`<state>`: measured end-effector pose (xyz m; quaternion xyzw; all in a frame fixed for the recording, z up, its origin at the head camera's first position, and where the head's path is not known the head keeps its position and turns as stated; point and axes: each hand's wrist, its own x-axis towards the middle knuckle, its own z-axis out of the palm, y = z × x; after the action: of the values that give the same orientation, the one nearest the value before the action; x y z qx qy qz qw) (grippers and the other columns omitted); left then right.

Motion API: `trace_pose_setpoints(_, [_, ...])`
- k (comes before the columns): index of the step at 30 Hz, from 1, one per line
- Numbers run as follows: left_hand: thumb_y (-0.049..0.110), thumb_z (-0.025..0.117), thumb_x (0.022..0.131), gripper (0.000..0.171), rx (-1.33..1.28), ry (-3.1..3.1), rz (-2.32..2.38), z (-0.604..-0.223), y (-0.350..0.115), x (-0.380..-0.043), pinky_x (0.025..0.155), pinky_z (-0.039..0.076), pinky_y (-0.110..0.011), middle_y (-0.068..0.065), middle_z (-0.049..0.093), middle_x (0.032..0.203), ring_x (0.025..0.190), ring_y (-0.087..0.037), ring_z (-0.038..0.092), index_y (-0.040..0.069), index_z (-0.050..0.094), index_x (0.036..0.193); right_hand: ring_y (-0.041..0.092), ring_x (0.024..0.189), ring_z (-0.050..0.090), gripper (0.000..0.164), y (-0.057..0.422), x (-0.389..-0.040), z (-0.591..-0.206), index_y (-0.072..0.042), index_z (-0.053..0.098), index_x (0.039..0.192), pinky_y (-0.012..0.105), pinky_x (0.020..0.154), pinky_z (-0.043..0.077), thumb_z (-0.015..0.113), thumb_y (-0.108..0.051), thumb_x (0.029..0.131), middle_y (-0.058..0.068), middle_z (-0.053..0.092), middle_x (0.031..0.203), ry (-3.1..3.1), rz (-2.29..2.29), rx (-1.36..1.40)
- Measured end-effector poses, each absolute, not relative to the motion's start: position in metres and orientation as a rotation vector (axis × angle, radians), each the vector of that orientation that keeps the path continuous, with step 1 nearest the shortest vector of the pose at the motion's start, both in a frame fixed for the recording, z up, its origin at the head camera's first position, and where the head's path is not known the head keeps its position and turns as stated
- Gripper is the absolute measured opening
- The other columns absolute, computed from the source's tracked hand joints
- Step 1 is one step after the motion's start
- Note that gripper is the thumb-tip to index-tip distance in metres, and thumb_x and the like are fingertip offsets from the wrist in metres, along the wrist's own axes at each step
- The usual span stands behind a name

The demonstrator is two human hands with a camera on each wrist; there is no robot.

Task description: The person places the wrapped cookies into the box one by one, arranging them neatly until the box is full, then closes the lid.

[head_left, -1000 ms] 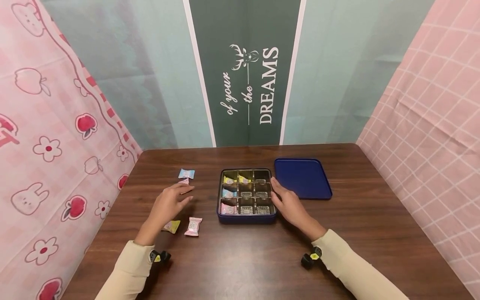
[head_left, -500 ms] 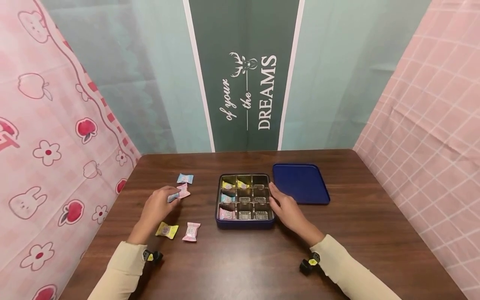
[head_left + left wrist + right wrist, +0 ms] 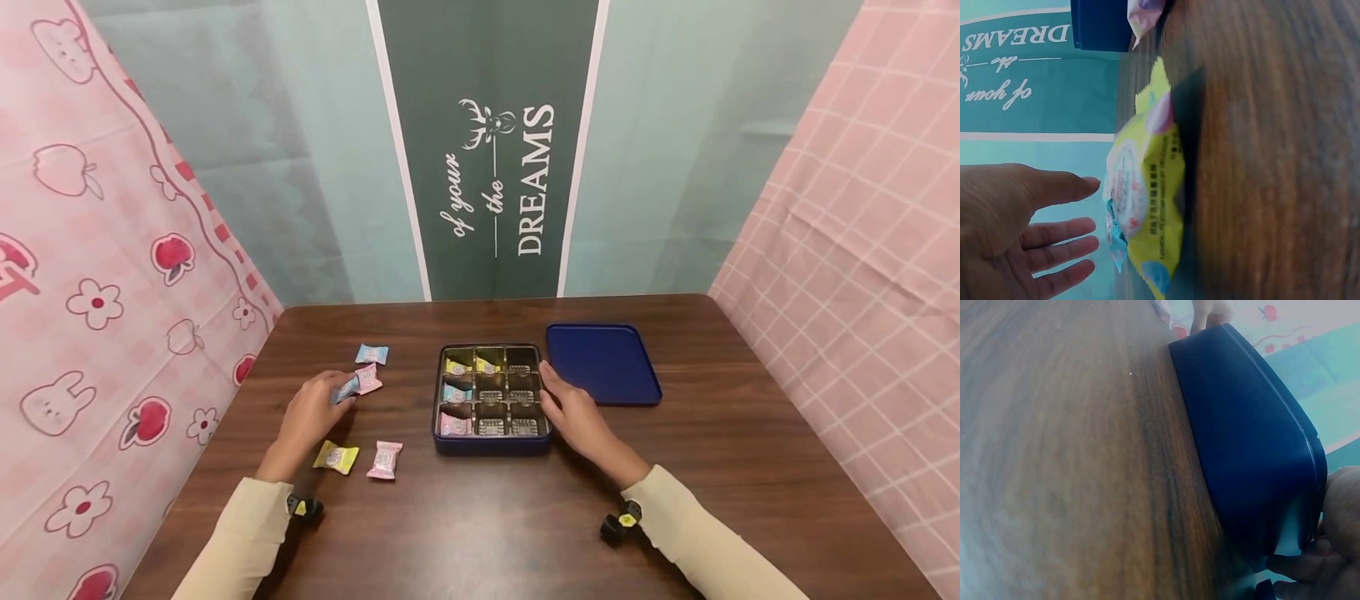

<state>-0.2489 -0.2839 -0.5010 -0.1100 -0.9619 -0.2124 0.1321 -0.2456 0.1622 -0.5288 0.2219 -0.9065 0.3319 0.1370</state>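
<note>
A dark blue square tin [image 3: 491, 447] with a divided inner tray stands mid-table; two yellow, one blue and one pink wrapped candy sit in its compartments. At its right wall rests my right hand [image 3: 579, 414], fingers extended along the side; the right wrist view shows its fingers [image 3: 1300, 567] at the tin's corner. My left hand [image 3: 311, 407] is at a blue wrapped candy [image 3: 346, 388], which overlaps a pink candy [image 3: 368, 379]. In the left wrist view a gap separates its thumb [image 3: 1066, 189] from the other fingers, and a yellow candy [image 3: 1154, 187] partly hides the blue one.
Another blue candy [image 3: 372, 354] lies farther back. Nearer the front edge are a yellow candy [image 3: 336, 457] and a pink candy [image 3: 385, 460]. The blue lid [image 3: 604, 367] lies right of the tin on the wooden table [image 3: 495, 533]. Printed cloths hang around the table.
My left hand has drawn slightly left and down to the blue candy, uncovering the pink and yellow ones. The blue candy has tilted a little. My right hand stays against the tin.
</note>
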Motion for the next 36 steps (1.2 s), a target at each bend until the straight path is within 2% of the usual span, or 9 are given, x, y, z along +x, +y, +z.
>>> trace_pose_setpoints(7, [0.006, 0.082, 0.084, 0.046, -0.317, -2.837, -0.582, -0.507, -0.287, -0.254, 0.091, 0.05, -0.062, -0.027, 0.064, 0.125, 0.114, -0.047, 0.062, -0.003, 0.068, 0.127, 0.034, 0.135, 0.049, 0.052, 0.163, -0.244, -0.527, 0.006, 0.044, 0.149, 0.052, 0.105, 0.044, 0.059, -0.009, 0.102, 0.022, 0.043, 0.153, -2.628, 0.958, 0.645])
trace_pose_setpoints(16, [0.006, 0.082, 0.084, 0.045, -0.312, -2.829, -0.603, -0.515, -0.296, -0.262, 0.093, 0.049, -0.062, -0.028, 0.064, 0.124, 0.112, -0.047, 0.062, -0.003, 0.069, 0.126, 0.034, 0.136, 0.048, 0.052, 0.162, -0.246, -0.527, 0.006, 0.044, 0.149, 0.052, 0.106, 0.044, 0.059, -0.011, 0.102, 0.022, 0.043, 0.153, -2.63, 0.956, 0.639])
trace_pose_setpoints(26, [0.0, 0.082, 0.081, 0.046, -0.312, -2.798, -0.631, -0.516, -0.296, -0.264, 0.084, 0.05, -0.06, -0.029, 0.067, 0.115, 0.102, -0.045, 0.065, -0.003, 0.069, 0.124, 0.034, 0.135, 0.049, 0.051, 0.163, -0.246, -0.529, 0.005, 0.044, 0.149, 0.051, 0.106, 0.044, 0.057, -0.013, 0.103, 0.02, 0.043, 0.153, -2.622, 0.944, 0.641])
trace_pose_setpoints(36, [0.001, 0.082, 0.08, 0.043, -0.279, -2.787, -0.627, -0.517, -0.296, -0.262, 0.083, 0.051, -0.058, -0.027, 0.067, 0.107, 0.095, -0.043, 0.065, -0.005, 0.07, 0.121, 0.034, 0.135, 0.048, 0.052, 0.163, -0.246, -0.528, 0.005, 0.043, 0.15, 0.052, 0.105, 0.044, 0.056, -0.012, 0.103, 0.021, 0.042, 0.154, -2.638, 0.949, 0.637])
